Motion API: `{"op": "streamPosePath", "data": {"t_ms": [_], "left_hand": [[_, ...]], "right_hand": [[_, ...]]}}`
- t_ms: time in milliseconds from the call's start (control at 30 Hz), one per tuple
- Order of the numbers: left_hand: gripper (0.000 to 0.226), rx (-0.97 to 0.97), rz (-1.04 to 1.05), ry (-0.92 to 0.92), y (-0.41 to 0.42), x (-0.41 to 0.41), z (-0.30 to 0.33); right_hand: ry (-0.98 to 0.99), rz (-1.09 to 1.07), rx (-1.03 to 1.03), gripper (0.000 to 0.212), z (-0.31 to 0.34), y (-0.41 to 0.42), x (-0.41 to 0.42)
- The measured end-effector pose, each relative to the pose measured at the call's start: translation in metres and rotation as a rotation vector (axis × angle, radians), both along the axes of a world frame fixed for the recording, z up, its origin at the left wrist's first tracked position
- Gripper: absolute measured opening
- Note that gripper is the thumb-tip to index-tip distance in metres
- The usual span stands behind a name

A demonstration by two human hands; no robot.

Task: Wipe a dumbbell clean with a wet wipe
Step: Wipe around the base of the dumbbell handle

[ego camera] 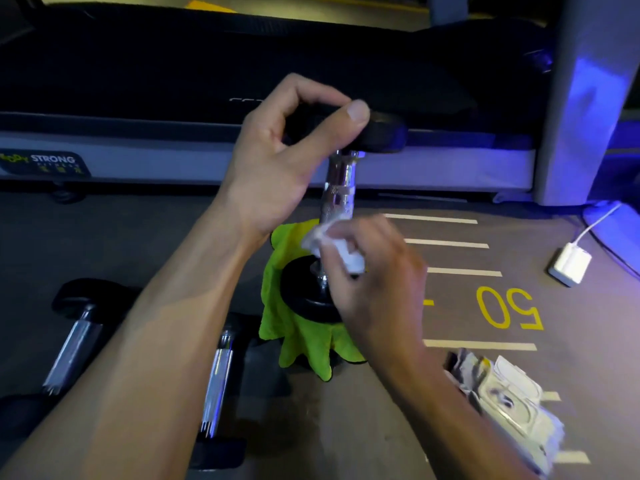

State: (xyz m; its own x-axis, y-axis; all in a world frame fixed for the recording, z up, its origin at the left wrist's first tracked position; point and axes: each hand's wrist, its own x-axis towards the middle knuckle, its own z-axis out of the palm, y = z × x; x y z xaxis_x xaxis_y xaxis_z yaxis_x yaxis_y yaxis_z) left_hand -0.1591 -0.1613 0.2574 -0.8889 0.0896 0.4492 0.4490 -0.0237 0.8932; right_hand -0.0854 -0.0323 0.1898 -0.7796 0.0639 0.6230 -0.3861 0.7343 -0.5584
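At frame centre the left hand (277, 147) gripped the upended dumbbell (341, 188) steady so the right hand (377, 282) could pinch the wet wipe (332, 242) against its handle.

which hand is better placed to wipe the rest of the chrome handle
Right. The right hand already pinches the wet wipe against the lower handle of the upright dumbbell. The left hand grips the top head, steadying it.
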Motion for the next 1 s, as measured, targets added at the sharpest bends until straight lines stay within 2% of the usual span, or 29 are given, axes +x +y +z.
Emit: {"op": "streamPosePath", "data": {"t_ms": [67,200,267,400,533,600,733,800,900,1000], "left_hand": [[0.008,-0.003,0.003,-0.003,0.000,0.000,0.000],[0.006,-0.016,0.007,-0.006,0.000,0.000,0.001],[0.006,-0.017,0.005,-0.001,-0.001,0.001,0.002],[0.006,-0.035,0.026,-0.004,-0.001,-0.002,0.001],[0.009,-0.046,0.052,-0.009,-0.002,-0.006,0.000],[0.008,-0.039,0.057,-0.005,-0.004,-0.007,0.000],[0.007,-0.037,0.065,0.003,-0.006,-0.007,-0.001],[0.006,-0.034,0.062,0.002,-0.007,-0.007,-0.001],[0.005,-0.029,0.052,-0.007,-0.006,-0.006,0.000],[0.005,-0.029,0.044,0.006,-0.005,-0.004,-0.002]], "right_hand": [[-0.032,0.022,0.006,0.010,-0.007,0.005,0.003],[0.111,-0.008,-0.073,0.007,0.026,0.003,-0.026],[0.143,-0.048,-0.219,0.009,0.035,-0.004,-0.035],[-0.005,-0.033,-0.695,0.015,0.030,-0.019,-0.042],[-0.090,-0.026,-0.908,0.013,0.028,-0.022,-0.048],[-0.079,-0.033,-0.882,0.012,0.026,-0.023,-0.046],[-0.020,-0.011,-0.539,0.014,0.019,-0.021,-0.034],[-0.055,0.007,-0.496,0.014,0.016,-0.019,-0.028],[-0.108,0.004,-0.626,0.012,0.018,-0.011,-0.034],[-0.105,-0.015,-1.017,0.009,0.030,-0.003,-0.055]]}}
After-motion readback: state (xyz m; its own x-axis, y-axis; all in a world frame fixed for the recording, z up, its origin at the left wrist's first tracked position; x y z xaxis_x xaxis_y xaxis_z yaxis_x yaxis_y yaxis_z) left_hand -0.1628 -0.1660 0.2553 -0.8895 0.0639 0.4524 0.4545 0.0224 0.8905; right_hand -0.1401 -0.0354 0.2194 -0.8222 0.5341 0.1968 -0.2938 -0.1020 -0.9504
